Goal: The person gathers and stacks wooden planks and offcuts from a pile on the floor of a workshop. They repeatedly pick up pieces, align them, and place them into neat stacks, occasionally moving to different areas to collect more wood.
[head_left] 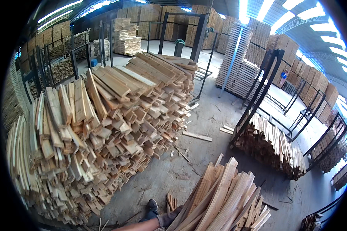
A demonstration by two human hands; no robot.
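Observation:
My left forearm [144, 225] comes in at the lower edge and reaches to the right. A dark grey glove or cuff [169, 218] covers my left hand, which goes in against a bundle of rough wooden boards [223, 192]. The boards hide its fingers, so I cannot see how they grip. These boards stand at a slant, fanned at their upper ends, close in front of me. My right hand is out of sight. To the left rises a large stack of loose sawn boards [115, 119], its board ends facing me.
A dark shoe [153, 206] stands on the concrete floor [162, 181], where scraps and a loose board [197, 136] lie. Black metal racks [254, 100] hold more boards at right. Tall wood stacks [235, 57] stand behind. A distant person [283, 75] is at the upper right.

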